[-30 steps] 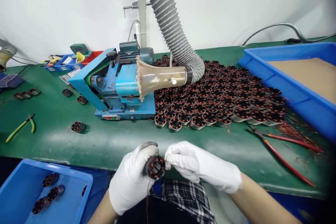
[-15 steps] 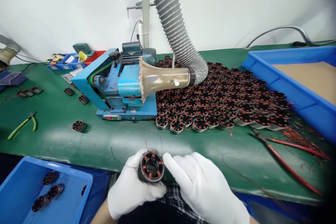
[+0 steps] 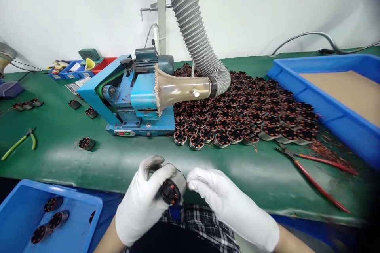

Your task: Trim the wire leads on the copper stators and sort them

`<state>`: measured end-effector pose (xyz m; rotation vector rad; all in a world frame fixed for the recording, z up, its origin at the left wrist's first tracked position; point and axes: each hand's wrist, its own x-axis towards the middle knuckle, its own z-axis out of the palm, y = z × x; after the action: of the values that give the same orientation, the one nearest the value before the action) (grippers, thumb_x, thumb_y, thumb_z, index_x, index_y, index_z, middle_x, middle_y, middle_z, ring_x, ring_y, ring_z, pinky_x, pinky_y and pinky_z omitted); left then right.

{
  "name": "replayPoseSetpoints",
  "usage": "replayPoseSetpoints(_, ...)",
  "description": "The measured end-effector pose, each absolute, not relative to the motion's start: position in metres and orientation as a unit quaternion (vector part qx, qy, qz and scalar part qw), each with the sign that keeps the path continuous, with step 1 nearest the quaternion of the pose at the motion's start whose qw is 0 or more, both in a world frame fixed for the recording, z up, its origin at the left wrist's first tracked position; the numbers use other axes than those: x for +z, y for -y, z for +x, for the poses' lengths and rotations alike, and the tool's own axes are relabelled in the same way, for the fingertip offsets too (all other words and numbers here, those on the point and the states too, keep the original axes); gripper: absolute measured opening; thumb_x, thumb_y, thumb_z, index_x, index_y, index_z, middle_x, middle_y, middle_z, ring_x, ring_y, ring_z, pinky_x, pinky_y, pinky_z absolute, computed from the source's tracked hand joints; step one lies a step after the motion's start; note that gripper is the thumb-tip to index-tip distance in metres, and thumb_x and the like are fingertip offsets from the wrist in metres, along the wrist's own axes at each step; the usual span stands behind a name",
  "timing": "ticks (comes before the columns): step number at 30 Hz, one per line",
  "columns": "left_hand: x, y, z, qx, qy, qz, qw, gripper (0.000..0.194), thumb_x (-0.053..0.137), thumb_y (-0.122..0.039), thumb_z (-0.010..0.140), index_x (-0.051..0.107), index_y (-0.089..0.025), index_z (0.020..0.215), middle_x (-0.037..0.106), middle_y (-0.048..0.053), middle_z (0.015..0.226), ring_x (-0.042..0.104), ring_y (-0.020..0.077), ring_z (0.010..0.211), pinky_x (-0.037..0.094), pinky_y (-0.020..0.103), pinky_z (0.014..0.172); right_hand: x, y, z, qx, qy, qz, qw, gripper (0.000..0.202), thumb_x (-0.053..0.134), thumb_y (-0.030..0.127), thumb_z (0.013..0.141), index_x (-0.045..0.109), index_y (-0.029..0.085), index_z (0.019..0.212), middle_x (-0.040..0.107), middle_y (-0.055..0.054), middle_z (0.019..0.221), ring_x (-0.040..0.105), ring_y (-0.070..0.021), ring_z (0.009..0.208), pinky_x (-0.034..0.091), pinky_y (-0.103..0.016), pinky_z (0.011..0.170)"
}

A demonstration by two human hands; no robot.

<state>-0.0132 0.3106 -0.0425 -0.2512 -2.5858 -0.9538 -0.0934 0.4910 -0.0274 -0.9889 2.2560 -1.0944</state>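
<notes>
In my white-gloved left hand (image 3: 141, 201) is a motor stator (image 3: 179, 182), a silver ring with black and copper-coloured windings inside. It is tilted, its open face turned down and toward me, with my fingers wrapped over its far side. Close by its right edge, the gloved fingertips of my right hand (image 3: 230, 201) are pinched together. Whatever they grip, perhaps a thin wire, is too small to make out. Both hands are above my lap, at the front edge of the green bench (image 3: 118, 166).
Behind my hands stands a blue belt-driven machine (image 3: 139, 99) with a grey duct hose (image 3: 192, 19). Many similar stators (image 3: 237, 122) cover the bench to its right. Red-handled cutters (image 3: 314, 182), green-handled pliers (image 3: 20, 142), a blue tray (image 3: 320, 106) and a blue bin (image 3: 74, 201) lie around.
My left hand has tipped the stator over from facing up to lying on its side. My right fingers, previously pointing at its rim, have closed into a pinch beside it.
</notes>
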Motion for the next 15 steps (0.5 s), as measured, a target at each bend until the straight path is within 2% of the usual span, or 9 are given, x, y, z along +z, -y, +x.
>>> replayPoseSetpoints(2,-0.046,-0.314,-0.014,-0.357,0.915,-0.087,0.165,0.039,0.053,-0.007,0.078,0.046,-0.025,0.112,0.045,0.009,0.113,0.047,0.0200,0.110,0.046,0.034,0.088,-0.031,-0.490,-0.090,-0.335,-0.846,-0.372,0.184,0.023,0.033,0.021,0.091,0.050,0.019,0.075,0.052,0.001,0.068,0.045,-0.0145,0.064,0.033,-0.026,0.063)
replayPoseSetpoints(5,-0.053,-0.318,-0.015,-0.422,0.897,-0.042,0.129,0.034,0.055,-0.006,0.072,0.047,-0.022,0.101,0.050,0.007,0.105,0.045,0.0222,0.113,0.046,0.035,0.090,-0.035,-0.487,-0.087,-0.255,-0.876,-0.391,0.123,0.024,0.031,0.015,0.088,0.051,0.019,0.077,0.050,-0.002,0.065,0.042,-0.0166,0.061,0.030,-0.030,0.061)
replayPoseSetpoints(7,-0.060,-0.321,-0.015,-0.442,0.886,0.016,0.138,0.034,0.058,-0.009,0.070,0.046,-0.021,0.099,0.050,0.006,0.101,0.050,0.0220,0.105,0.048,0.036,0.086,-0.039,-0.484,-0.088,-0.283,-0.871,-0.379,0.130,0.024,0.030,0.016,0.087,0.051,0.018,0.075,0.049,-0.002,0.065,0.041,-0.0161,0.061,0.031,-0.031,0.061)
replayPoseSetpoints(8,-0.065,-0.321,-0.014,-0.437,0.886,0.029,0.151,0.038,0.060,-0.012,0.070,0.045,-0.020,0.103,0.049,0.007,0.101,0.052,0.0217,0.102,0.048,0.036,0.085,-0.042,-0.482,-0.089,-0.329,-0.855,-0.367,0.163,0.024,0.031,0.019,0.088,0.050,0.018,0.073,0.049,-0.002,0.065,0.042,-0.0153,0.061,0.032,-0.030,0.061)
replayPoseSetpoints(10,-0.077,-0.320,-0.014,-0.395,0.897,-0.004,0.198,0.047,0.059,-0.012,0.070,0.042,-0.020,0.113,0.046,0.009,0.106,0.052,0.0218,0.101,0.048,0.037,0.085,-0.053,-0.480,-0.094,-0.442,-0.783,-0.332,0.284,0.025,0.034,0.030,0.088,0.046,0.018,0.069,0.043,0.001,0.058,0.039,-0.0119,0.053,0.033,-0.025,0.054)
replayPoseSetpoints(12,-0.090,-0.316,-0.015,-0.340,0.908,-0.077,0.232,0.047,0.053,-0.008,0.072,0.043,-0.021,0.116,0.045,0.010,0.109,0.050,0.0219,0.104,0.048,0.036,0.085,-0.067,-0.477,-0.099,-0.508,-0.697,-0.296,0.410,0.027,0.034,0.039,0.086,0.042,0.019,0.068,0.030,0.007,0.047,0.028,-0.0090,0.040,0.029,-0.022,0.043)
replayPoseSetpoints(14,-0.103,-0.313,-0.018,-0.315,0.912,-0.116,0.236,0.042,0.049,-0.005,0.073,0.046,-0.022,0.111,0.049,0.009,0.105,0.049,0.0221,0.107,0.047,0.037,0.086,-0.083,-0.475,-0.104,-0.512,-0.664,-0.278,0.470,0.028,0.031,0.041,0.085,0.039,0.021,0.068,0.015,0.012,0.041,0.016,-0.0081,0.033,0.024,-0.022,0.036)
replayPoseSetpoints(15,-0.108,-0.311,-0.021,-0.315,0.915,-0.113,0.223,0.040,0.052,-0.007,0.073,0.046,-0.021,0.110,0.051,0.009,0.104,0.048,0.0235,0.109,0.046,0.039,0.088,-0.089,-0.474,-0.106,-0.502,-0.668,-0.278,0.473,0.028,0.030,0.041,0.085,0.039,0.021,0.067,0.013,0.012,0.040,0.014,-0.0082,0.033,0.023,-0.022,0.036)
